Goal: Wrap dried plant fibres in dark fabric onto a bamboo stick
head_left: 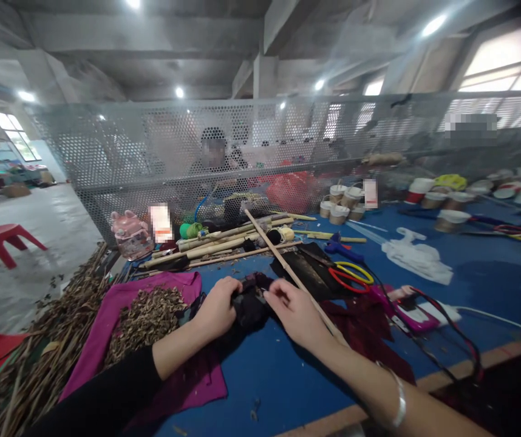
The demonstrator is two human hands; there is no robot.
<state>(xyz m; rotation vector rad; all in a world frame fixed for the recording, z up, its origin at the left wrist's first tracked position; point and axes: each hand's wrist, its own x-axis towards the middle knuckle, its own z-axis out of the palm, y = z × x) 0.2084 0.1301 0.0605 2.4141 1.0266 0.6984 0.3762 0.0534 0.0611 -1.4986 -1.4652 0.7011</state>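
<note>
Nearest, a bare strip of the blue tabletop (288, 391) meets its pale front edge. Just in from the middle of that edge is a dark cloth bundle (249, 311), between the two hands. The left hand (215, 309) has its grip closed on the bundle's left side, fingers curled over the fabric. The right hand (294, 311) has thumb and fingers drawn together at the bundle's right side; whether its grip pinches any fabric I cannot tell.

Toward the left edge, a magenta cloth (99, 325) lies under a heap of dried brown pieces (144, 318), and dried stems (37, 358) are piled along that edge. Right of the bundle, a maroon cloth (370, 325) spreads beside the right forearm, with a magenta device (418, 317) nearer the right edge. A bamboo stick (273, 247) slants from beside that forearm toward the far edge.

Farther in, red and yellow loop handles (348, 280) rest by a black cloth (303, 282), with a white plastic bag (418, 258) to their right. Near the far edge are more bamboo sticks (215, 246), green yarn (190, 230) and several cups (339, 214), before a perforated screen (169, 145).
</note>
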